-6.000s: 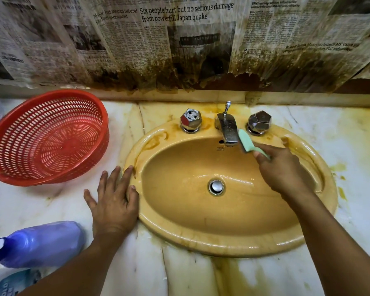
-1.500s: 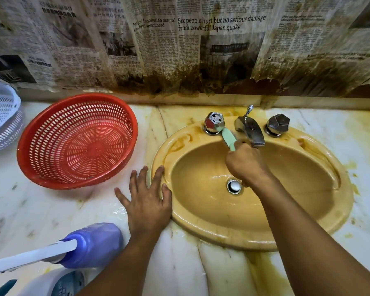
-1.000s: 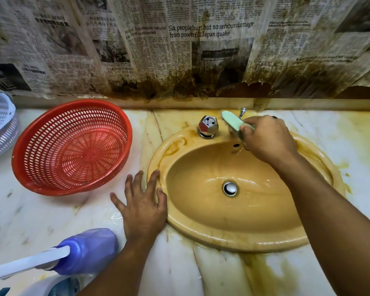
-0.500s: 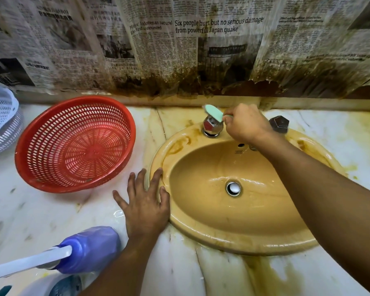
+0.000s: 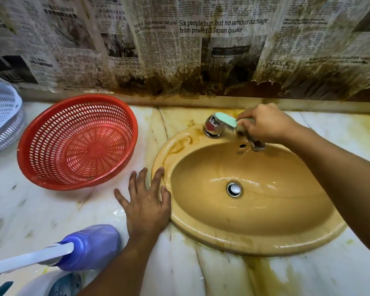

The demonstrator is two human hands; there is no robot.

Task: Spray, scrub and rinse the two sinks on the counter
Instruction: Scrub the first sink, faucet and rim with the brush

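Note:
A yellow-tan oval sink (image 5: 254, 240) with brown stains on its rim is set in a marble counter. My right hand (image 5: 265, 122) grips a green brush (image 5: 225, 119) at the back of the sink, its head lying against the left chrome tap knob (image 5: 213, 127). The hand covers most of the faucet; only the spout tip (image 5: 257, 146) shows. My left hand (image 5: 146, 201) rests flat on the counter, fingers spread, two fingertips on the sink's left rim. A chrome drain (image 5: 234, 189) sits in the wet bowl. The right knob is hidden.
A red plastic colander (image 5: 77, 142) stands left of the sink, a white basket (image 5: 2, 114) at the far left edge. A purple spray bottle (image 5: 90, 246) with a white nozzle lies at the bottom left. Stained newspaper (image 5: 190, 50) covers the wall behind.
My right hand carried the brush from inside the bowl up to the taps, over the faucet and onto the left knob. My left hand has stayed flat beside the sink.

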